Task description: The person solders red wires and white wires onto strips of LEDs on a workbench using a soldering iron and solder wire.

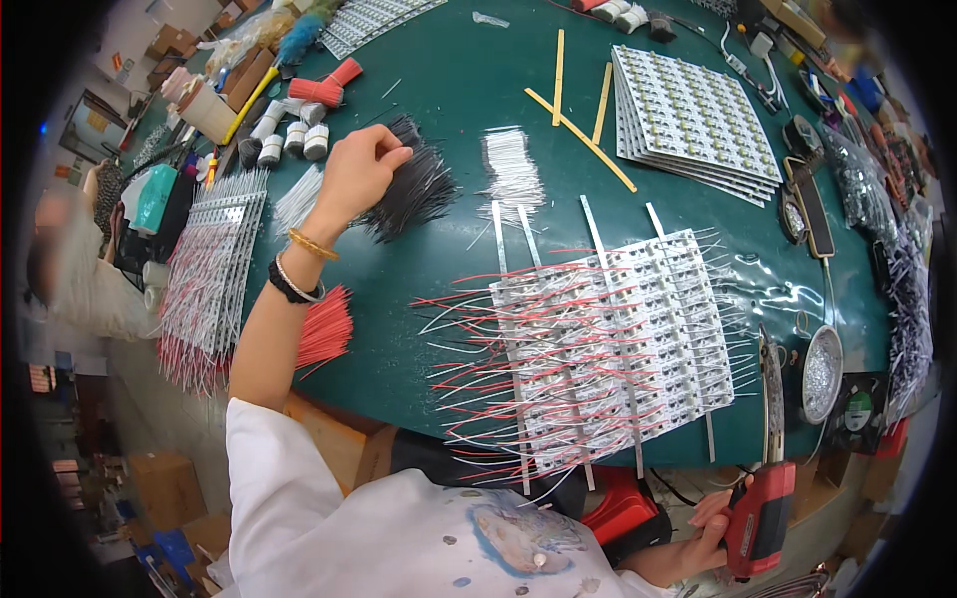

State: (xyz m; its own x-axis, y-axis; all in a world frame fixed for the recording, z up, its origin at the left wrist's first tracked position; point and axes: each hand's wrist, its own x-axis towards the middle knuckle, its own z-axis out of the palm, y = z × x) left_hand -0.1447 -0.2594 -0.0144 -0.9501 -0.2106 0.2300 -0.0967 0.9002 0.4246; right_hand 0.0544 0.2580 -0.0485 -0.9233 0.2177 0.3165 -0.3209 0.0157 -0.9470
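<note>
My left hand (pixel 364 171) is at the pile of black wires (pixel 414 184), thumb and fingertips pinched together; what is between them is too small to make out. At the lower right, my right hand (pixel 710 533) grips a red and black soldering gun (pixel 760 523), whose long metal front points up beside the boards. In front of me lies a panel of white circuit boards (pixel 648 344) crossed by metal strips. Red and white wires (pixel 464 374) stick out from its left side, with shorter ones at its right edge.
White wires (pixel 513 169) and red wires (pixel 324 327) lie in piles on the green table (pixel 399 389). A wired panel (pixel 211 269) hangs over the left edge. Stacked boards (pixel 698 120) sit far right, near yellow sticks (pixel 598 149). A metal dish (pixel 822 374) stands right.
</note>
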